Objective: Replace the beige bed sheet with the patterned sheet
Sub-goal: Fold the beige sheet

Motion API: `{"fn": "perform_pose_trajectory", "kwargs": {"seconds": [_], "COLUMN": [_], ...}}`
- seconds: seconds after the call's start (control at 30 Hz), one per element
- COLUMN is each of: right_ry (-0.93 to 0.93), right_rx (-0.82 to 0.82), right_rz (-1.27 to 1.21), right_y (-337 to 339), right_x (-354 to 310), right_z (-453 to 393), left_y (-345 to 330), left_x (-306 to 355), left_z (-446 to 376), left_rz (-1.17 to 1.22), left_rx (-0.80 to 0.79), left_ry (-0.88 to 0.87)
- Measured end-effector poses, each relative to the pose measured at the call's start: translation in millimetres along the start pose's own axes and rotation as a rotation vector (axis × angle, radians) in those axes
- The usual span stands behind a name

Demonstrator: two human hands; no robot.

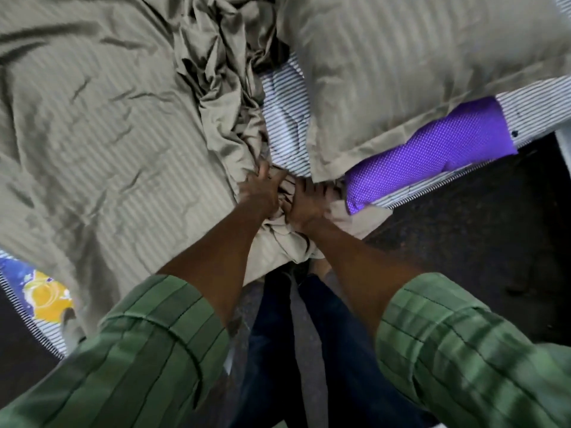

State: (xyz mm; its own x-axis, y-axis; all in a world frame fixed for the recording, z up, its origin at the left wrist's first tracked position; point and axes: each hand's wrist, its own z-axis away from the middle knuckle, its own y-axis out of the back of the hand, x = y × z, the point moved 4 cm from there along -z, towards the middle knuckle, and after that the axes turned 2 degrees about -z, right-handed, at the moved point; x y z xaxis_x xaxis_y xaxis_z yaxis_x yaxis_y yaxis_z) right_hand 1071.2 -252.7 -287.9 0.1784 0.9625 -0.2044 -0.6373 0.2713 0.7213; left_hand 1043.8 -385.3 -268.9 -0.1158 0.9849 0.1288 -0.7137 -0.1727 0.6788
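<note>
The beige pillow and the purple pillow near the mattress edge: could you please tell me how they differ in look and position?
The beige pillow is plain with faint woven stripes; the purple pillow is bright with fine white dots. The beige pillow looks larger and lies flat further onto the bed; the purple pillow looks narrower and lies along the mattress edge, partly tucked under the beige one. Both rest on the bared striped mattress, and neither hand touches them.

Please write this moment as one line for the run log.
step: removing beige sheet | left hand: grips bunched sheet | right hand: grips same bunch | striped mattress: partly bare | patterned sheet: not on yet
</note>
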Motion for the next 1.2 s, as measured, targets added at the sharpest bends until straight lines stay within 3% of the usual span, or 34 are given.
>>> {"fn": "perform_pose_trajectory", "kwargs": {"seconds": [0.03,0.1,0.2,0.3,0.37,0.47,0.53,0.67,0.8,0.93,1.1,1.2], "right_ry": [-0.006,-0.119,-0.234,-0.273,-0.133,0.078,0.046,-0.065,-0.340,-0.298,-0.391,-0.439], "right_rx": [0.023,-0.032,-0.380,-0.629,-0.612,-0.432,-0.385,-0.402,-0.483,-0.573,-0.615,-0.538], "right_rz": [0.066,-0.092,-0.478,-0.762,-0.654,-0.157,-0.099,-0.267,-0.818,-0.918,-1.061,-1.167], "right_y": [-2.5,-7.7,-37.6,-58.9,-58.8,-59.2,-61.2,-59.7,-57.2,-69.9,-111.6,-119.6], "right_x": [-2.2,-2.9,-15.6,-24.1,-19.4,2.8,11.2,7.5,-22.3,-78.9,-119.5,-140.8], "right_z": [-1.1,13.7,52.7,85.6,96.5,99.7,105.6,120.5,146.1,170.3,169.6,184.8], "left_y": [-2.5,-2.0,-12.2,-30.5,-37.9,-40.8,-42.0,-48.7,-88.9,-133.1,-133.4,-129.9], "left_x": [3.3,13.9,18.6,-8.4,-31.4,-50.5,-52.0,-51.3,-64.1,-84.6,-145.8,-172.0], "left_z": [1.0,11.0,24.3,41.9,56.1,79.0,84.6,90.4,131.4,188.8,211.2,220.5], "left_rz": [-0.070,-0.243,-0.369,-0.385,-0.288,-0.134,-0.028,0.120,0.123,0.253,0.484,0.463], "left_rx": [0.008,0.077,0.139,0.127,0.181,0.244,0.249,0.250,0.179,0.100,0.284,0.328], "left_ry": [0.012,-0.027,-0.137,-0.059,0.003,0.060,0.040,-0.091,-0.197,-0.167,-0.171,-0.161]}}
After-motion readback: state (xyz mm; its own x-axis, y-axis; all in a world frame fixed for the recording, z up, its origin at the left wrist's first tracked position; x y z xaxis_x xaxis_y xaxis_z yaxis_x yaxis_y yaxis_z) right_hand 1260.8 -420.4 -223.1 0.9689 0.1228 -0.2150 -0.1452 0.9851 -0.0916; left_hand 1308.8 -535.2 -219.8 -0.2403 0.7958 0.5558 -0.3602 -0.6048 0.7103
